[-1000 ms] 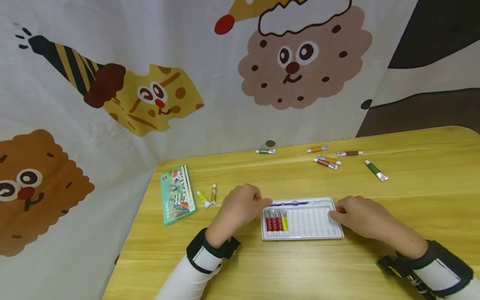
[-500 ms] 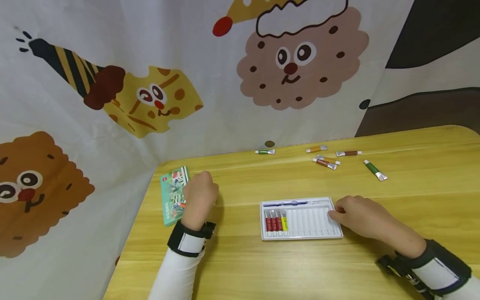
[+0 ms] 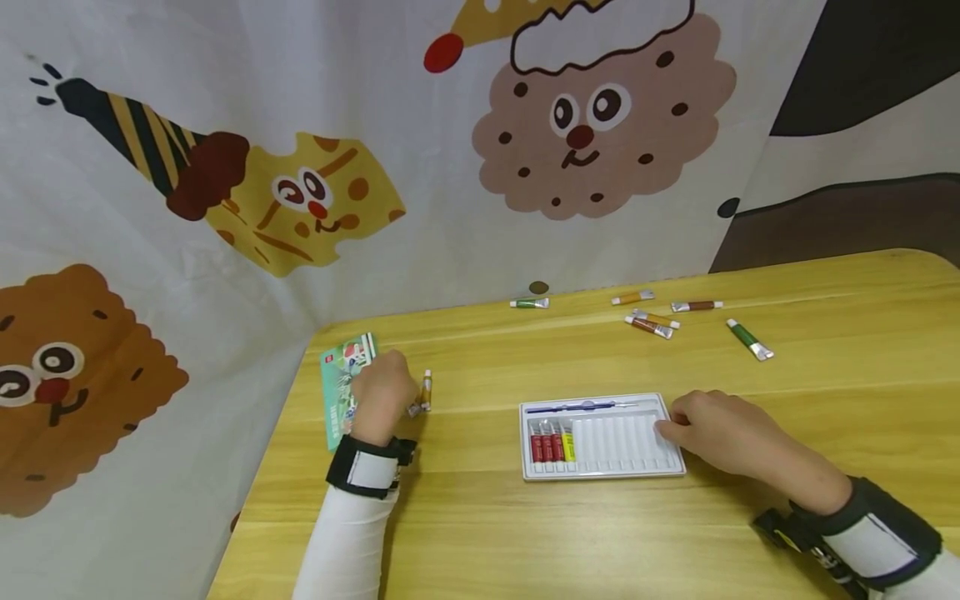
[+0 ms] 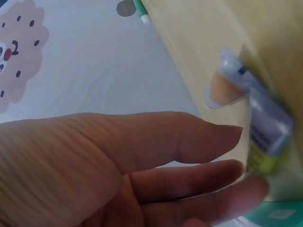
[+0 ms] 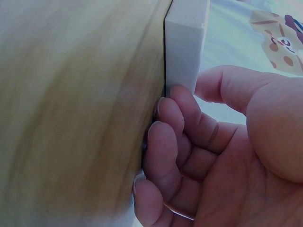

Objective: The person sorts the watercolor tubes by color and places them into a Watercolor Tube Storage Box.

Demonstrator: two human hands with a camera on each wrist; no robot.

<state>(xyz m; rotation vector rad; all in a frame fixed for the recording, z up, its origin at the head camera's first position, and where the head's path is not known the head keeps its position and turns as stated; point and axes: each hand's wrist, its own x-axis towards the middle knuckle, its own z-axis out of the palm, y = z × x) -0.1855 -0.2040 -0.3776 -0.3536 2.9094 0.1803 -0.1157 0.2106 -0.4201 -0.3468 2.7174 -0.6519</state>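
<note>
My left hand [image 3: 382, 398] is over the right edge of the green paint-set box [image 3: 339, 421]. In the left wrist view its thumb and fingers are held apart, fingertips right at a yellow paint tube [image 4: 261, 160]. Touching that tube's crimped end lies an orange-yellow paint tube [image 4: 225, 90]. From the head view, my left hand hides most of the yellow tube. My right hand [image 3: 722, 433] pinches the right end of the white plastic paint tray [image 3: 618, 442], thumb on the rim. At the tray's left are several red tubes [image 3: 547, 447] and one yellow tube [image 3: 568, 447].
A blue paintbrush [image 3: 577, 407] lies in the tray's top groove. Toward the back of the wooden table [image 3: 480, 533] are scattered green tubes [image 3: 748, 340], brown tubes [image 3: 696, 307] and ochre tubes [image 3: 633, 297]. A cartoon-printed cloth [image 3: 442, 250] hangs behind.
My left hand has left the tray's upper left corner and moved left to the loose tubes beside the box, then slightly lower. My right hand stays at the tray's right end.
</note>
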